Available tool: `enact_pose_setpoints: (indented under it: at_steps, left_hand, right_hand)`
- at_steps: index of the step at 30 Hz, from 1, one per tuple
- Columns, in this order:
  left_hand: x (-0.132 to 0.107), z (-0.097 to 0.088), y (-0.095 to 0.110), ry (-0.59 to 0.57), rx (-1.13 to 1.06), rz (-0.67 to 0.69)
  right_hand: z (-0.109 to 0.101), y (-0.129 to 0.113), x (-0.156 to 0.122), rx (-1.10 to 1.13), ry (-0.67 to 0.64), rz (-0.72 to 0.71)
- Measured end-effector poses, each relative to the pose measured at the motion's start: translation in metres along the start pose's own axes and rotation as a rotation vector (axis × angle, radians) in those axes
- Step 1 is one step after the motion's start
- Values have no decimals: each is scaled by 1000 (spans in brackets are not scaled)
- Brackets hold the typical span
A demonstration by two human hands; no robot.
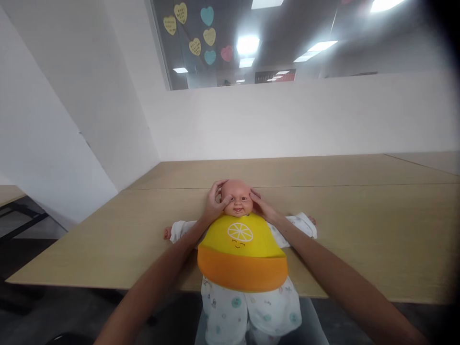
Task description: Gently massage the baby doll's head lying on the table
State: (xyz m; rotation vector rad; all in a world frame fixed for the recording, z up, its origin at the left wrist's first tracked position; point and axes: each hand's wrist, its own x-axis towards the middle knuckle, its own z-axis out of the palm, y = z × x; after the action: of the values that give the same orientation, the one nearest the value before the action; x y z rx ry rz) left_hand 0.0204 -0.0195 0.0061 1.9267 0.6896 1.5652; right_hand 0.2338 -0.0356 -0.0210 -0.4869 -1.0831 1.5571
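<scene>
A baby doll [236,197] lies on its back on the wooden table [359,225], legs hanging over the near edge. It wears white printed clothes and a yellow bib [240,249] with an orange pocket and a lemon picture. My left hand [214,203] cups the left side of the doll's head, thumb near its eye. My right hand [261,205] rests against the right side of the head, by the bib's neck. Whether my fingers grasp the bib's strap behind the neck is hidden.
White partition walls [287,120] rise behind and to the left of the table. A glass pane above carries paper hearts [196,46]. Another table edge [9,192] and dark floor show at the left.
</scene>
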Motion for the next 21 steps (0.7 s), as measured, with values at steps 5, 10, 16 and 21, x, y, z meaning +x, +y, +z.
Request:
enact_pose_setpoints:
  at_steps: [5,10,16,21]
  left_hand:
    - [-1,0,-2,-9,-19,0]
    - [-1,-1,-2,-10,-20,-8]
    - [-1,-1,-5,4,-48,-12]
    - [0,-2,-4,-4,-53,14]
  right_hand:
    - [1,-1,0,-6,16,6]
    - [1,-3,0,-13,-12,-6]
    - [-4,-2,2,-20,4,-22]
    - [-7,0,4,-9,8,-24]
